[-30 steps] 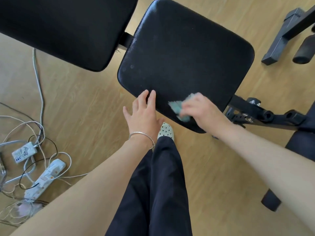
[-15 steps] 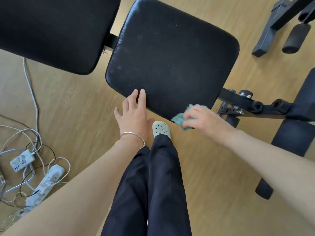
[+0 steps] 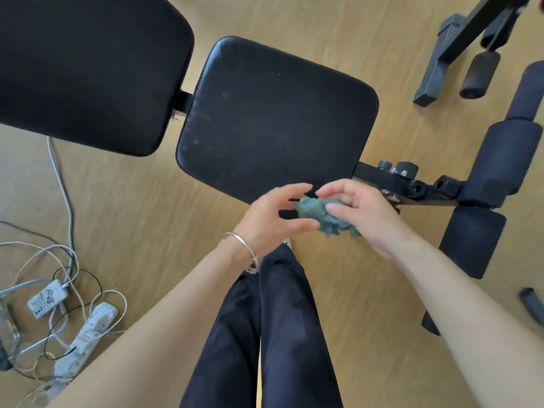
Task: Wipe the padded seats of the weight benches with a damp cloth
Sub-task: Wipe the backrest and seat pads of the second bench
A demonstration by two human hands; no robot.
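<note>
Seemingly partway through, with the cloth pinched by the right hand, left hand fingers spread beside it, clear of the speckled seat at centre frame.

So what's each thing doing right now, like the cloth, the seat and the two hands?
black padded seat: flat, faint pale smudges on top.
crumpled teal cloth: bunched up, held at the seat's near edge.
right hand: curled round the cloth.
left hand: fingers open, thumb beside the cloth.
white power strip: on the floor, cables tangled around.
</note>
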